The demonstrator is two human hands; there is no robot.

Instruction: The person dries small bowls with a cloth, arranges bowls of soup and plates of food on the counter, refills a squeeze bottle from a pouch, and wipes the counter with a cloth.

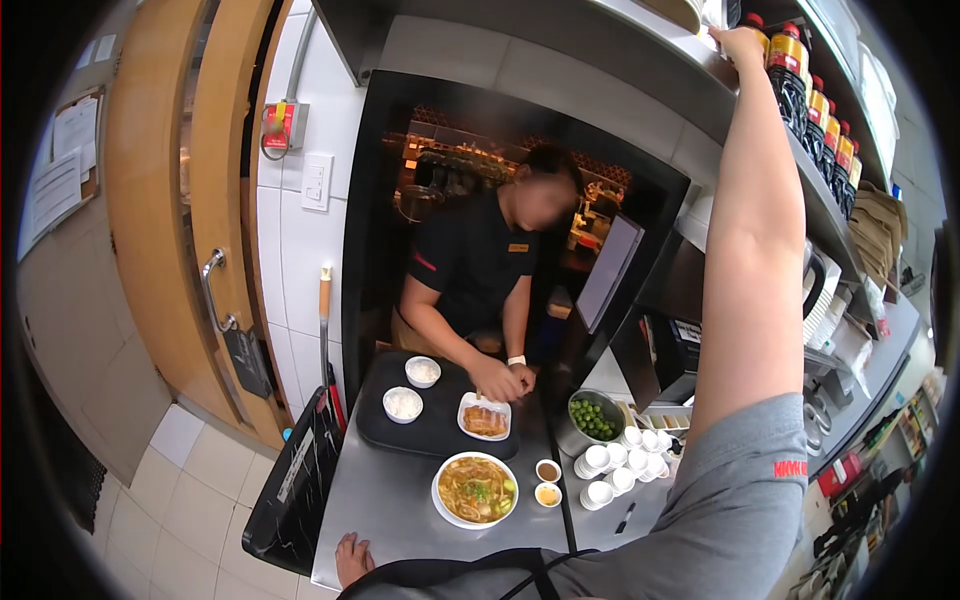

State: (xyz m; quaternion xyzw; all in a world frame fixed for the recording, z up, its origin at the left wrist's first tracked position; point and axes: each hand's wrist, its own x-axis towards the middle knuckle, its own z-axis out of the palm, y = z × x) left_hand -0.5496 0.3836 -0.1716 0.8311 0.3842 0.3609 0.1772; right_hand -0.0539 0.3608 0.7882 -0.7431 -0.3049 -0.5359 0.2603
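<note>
My left hand (352, 558) rests on the near-left edge of the steel counter (400, 500), fingers lying flat, holding nothing. Stretched up to the high shelf (670, 25), my right hand (738, 46) has its fingers curled at something whitish beside the red-capped bottles (789, 50); I cannot make it out. On the counter stand a bowl of noodle soup (476, 490) and two small sauce cups (548, 494). A black tray (385, 435) carries two bowls of rice (403, 404) and a white dish of browned, sliced food (486, 418).
Across the counter, a person in black (470, 240) has both hands by the white dish. Stacked white cups (620, 462) and a metal pot of green limes (594, 416) stand at the right. A wooden door (220, 200) is at the left.
</note>
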